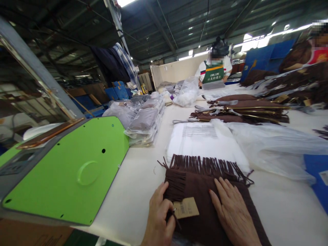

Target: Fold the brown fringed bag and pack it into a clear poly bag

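Note:
A dark brown fringed scarf (202, 191) lies folded on the white table in front of me. At its left edge my left hand (160, 213) is closed, with curled fingers gripping the brown fabric beside a tan paper tag (186, 207). My right hand (232, 208) rests flat on the scarf's right side, fingers stretched out. The scarf's far fringe overlaps a folded white cloth with grey stripes (197, 136). The scarf's near end runs out of view at the bottom.
A green machine panel (66, 174) stands on the left. Behind it are stacked plastic-bagged pieces (145, 119). Several brown zipped items (243, 109) lie beyond the white cloth, with clear plastic sheeting (271, 147) at right. A person in a green apron (214, 72) works across the table.

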`<action>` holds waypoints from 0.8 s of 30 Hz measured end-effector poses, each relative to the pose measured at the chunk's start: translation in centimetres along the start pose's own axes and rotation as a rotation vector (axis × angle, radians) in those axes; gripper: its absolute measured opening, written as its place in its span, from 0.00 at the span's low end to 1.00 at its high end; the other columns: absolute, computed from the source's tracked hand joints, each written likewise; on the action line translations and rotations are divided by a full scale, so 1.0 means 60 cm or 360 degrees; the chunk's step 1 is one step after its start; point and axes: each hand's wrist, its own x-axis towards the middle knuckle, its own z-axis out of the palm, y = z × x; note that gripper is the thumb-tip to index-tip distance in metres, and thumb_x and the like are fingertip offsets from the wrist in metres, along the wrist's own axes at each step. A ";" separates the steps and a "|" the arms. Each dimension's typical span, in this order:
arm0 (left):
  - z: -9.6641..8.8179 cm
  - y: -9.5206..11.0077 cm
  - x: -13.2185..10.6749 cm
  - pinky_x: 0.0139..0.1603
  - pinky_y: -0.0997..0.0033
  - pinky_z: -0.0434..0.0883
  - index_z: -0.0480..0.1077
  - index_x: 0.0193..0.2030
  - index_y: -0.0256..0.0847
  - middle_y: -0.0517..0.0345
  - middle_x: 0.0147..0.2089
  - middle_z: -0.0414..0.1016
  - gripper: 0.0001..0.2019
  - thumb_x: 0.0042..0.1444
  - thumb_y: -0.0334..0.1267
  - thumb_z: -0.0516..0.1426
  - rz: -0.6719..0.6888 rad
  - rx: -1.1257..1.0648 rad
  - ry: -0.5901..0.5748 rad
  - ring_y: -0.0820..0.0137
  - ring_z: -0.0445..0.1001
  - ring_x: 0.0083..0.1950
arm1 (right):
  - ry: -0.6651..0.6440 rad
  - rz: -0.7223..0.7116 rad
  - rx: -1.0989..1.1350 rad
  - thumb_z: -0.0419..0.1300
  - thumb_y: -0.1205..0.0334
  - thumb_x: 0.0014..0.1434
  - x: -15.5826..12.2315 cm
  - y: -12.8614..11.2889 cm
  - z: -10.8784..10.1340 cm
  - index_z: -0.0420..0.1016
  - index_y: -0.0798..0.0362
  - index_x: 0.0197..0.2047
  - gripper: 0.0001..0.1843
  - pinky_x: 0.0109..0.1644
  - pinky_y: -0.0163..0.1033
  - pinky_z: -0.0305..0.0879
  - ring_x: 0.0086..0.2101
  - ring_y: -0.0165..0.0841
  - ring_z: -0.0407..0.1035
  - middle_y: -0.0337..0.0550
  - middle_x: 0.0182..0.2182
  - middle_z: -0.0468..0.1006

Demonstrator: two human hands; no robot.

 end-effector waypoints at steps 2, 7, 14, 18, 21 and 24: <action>0.000 -0.003 0.001 0.61 0.42 0.56 0.64 0.31 0.40 0.44 0.65 0.54 0.12 0.42 0.22 0.47 0.0229 0.0105 -0.0003 0.56 0.50 0.66 | -0.0002 -0.0017 -0.0006 0.44 0.76 0.55 0.000 0.001 0.000 0.75 0.55 0.43 0.22 0.57 0.60 0.55 0.63 0.50 0.41 0.56 0.52 0.71; 0.004 -0.030 -0.001 0.61 0.45 0.57 0.62 0.34 0.37 0.34 0.63 0.55 0.11 0.40 0.30 0.49 0.0621 0.0178 -0.0026 0.52 0.50 0.66 | 0.0010 -0.0051 -0.0027 0.44 0.75 0.55 0.001 0.004 -0.002 0.75 0.54 0.43 0.22 0.56 0.61 0.55 0.63 0.50 0.40 0.55 0.53 0.70; -0.016 -0.046 0.020 0.66 0.51 0.49 0.64 0.51 0.39 0.45 0.57 0.68 0.16 0.54 0.27 0.50 0.1190 0.0358 0.0075 0.60 0.57 0.64 | 0.0026 -0.0069 -0.0014 0.44 0.77 0.54 -0.009 0.003 0.013 0.75 0.53 0.45 0.23 0.57 0.61 0.54 0.63 0.50 0.42 0.55 0.54 0.69; -0.010 -0.047 0.027 0.65 0.52 0.50 0.61 0.57 0.44 0.48 0.58 0.67 0.21 0.57 0.37 0.54 0.1232 0.0187 0.0086 0.61 0.58 0.63 | -0.0186 0.0416 0.0599 0.47 0.64 0.57 -0.003 0.026 0.000 0.73 0.48 0.48 0.19 0.58 0.59 0.56 0.58 0.47 0.56 0.46 0.55 0.69; -0.023 -0.063 0.043 0.60 0.59 0.62 0.61 0.57 0.44 0.46 0.58 0.67 0.24 0.54 0.45 0.56 0.0473 -0.0294 0.0056 0.60 0.65 0.59 | -0.0282 0.1004 0.0939 0.48 0.50 0.58 0.012 0.072 -0.052 0.63 0.48 0.57 0.25 0.60 0.53 0.55 0.58 0.42 0.57 0.45 0.58 0.64; -0.043 -0.087 0.087 0.48 0.62 0.71 0.68 0.49 0.37 0.43 0.49 0.73 0.26 0.48 0.52 0.60 -0.0857 -0.0955 -0.0206 0.58 0.73 0.49 | -0.0226 0.1799 0.1371 0.55 0.40 0.48 0.018 0.127 -0.104 0.65 0.52 0.54 0.34 0.61 0.52 0.54 0.56 0.45 0.61 0.52 0.55 0.68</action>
